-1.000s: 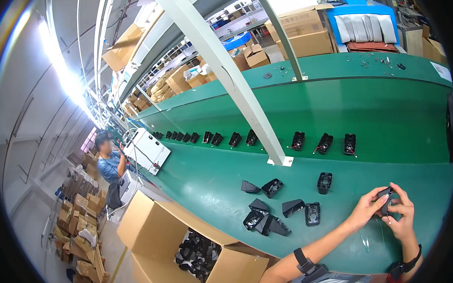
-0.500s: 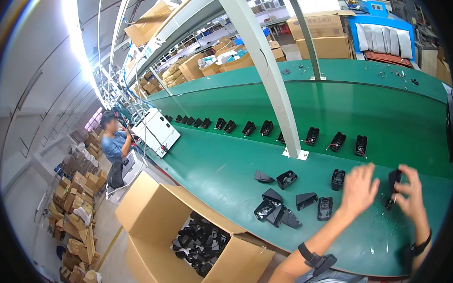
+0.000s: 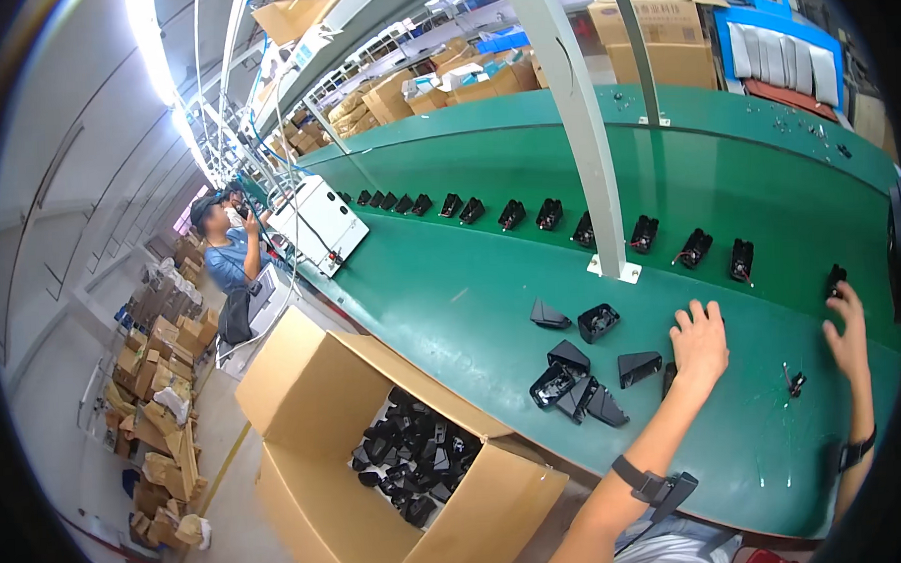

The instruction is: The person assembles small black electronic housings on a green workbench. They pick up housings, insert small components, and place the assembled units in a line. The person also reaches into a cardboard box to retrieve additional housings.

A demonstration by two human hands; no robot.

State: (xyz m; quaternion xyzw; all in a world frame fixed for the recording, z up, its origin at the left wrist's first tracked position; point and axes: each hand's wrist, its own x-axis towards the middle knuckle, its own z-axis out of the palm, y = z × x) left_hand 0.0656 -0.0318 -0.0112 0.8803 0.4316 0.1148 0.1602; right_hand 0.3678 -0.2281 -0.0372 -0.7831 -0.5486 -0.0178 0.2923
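Observation:
My left hand (image 3: 701, 344) rests over the near bench with its fingers spread. A black housing lies beneath it, mostly hidden; another housing (image 3: 669, 379) peeks out beside the wrist. My right hand (image 3: 849, 335) reaches to the far green strip, thumb and fingers apart, fingertips at a black housing (image 3: 834, 280) that stands at the right end of a row. Between my arms lies a small black part with wires (image 3: 794, 380). Left of my left hand are a wedge-shaped black cover (image 3: 639, 367), an open housing (image 3: 599, 322) and a small pile of covers and housings (image 3: 573, 384).
An open cardboard box (image 3: 308, 465) full of black parts stands against the bench's near edge. A grey post (image 3: 574, 128) rises from the bench behind the loose parts. Several wired housings (image 3: 644, 234) line the green strip. A person in blue (image 3: 233, 254) sits beyond a white machine (image 3: 320, 226).
My right hand has moved away from me to the far strip, with the black housing now there. The small wired part lies on the bench. My left hand has come down over a housing.

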